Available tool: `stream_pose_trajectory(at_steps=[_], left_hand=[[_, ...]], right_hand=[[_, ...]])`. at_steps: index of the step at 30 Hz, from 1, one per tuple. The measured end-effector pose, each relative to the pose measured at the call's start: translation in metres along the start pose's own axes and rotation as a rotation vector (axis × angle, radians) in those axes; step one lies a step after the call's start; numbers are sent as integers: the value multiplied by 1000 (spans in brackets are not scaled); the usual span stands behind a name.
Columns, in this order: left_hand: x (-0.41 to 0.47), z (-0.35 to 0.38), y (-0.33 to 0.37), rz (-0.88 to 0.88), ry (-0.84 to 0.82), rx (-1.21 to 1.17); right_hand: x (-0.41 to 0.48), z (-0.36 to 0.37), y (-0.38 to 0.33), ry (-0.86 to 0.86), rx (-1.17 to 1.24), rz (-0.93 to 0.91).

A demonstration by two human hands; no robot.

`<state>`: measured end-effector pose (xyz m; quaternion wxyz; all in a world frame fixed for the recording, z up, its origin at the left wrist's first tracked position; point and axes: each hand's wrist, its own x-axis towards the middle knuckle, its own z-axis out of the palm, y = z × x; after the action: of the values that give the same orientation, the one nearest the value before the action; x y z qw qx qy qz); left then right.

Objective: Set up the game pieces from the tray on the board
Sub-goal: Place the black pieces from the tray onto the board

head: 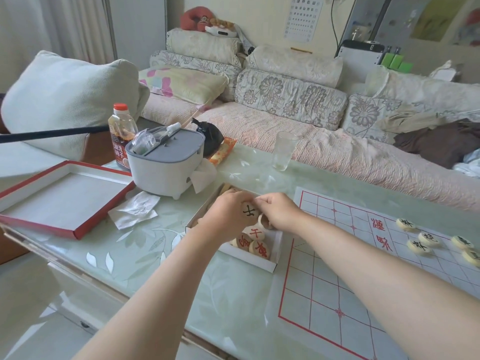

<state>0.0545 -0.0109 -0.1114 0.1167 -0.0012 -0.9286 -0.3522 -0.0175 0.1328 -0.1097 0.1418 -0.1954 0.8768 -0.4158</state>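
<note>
Head view: my left grip (226, 216) is clamped on a black-marked piece (250, 210) above the tray (259, 263) on the bench (155, 245). My right grip (281, 213) curls just beside it; whether it holds anything I cannot tell. Red-marked pieces (255, 245) lie in the tray's near end. Just right, the board (324, 287) carries several black-marked discs (420, 242).
</note>
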Motion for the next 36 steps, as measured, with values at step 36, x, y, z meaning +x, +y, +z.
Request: stream_pose_trajectory(at_steps=[36], left_hand=[[8, -16, -19, -244, 126, 53]], right_hand=[[15, 15, -10, 83, -814, -75]])
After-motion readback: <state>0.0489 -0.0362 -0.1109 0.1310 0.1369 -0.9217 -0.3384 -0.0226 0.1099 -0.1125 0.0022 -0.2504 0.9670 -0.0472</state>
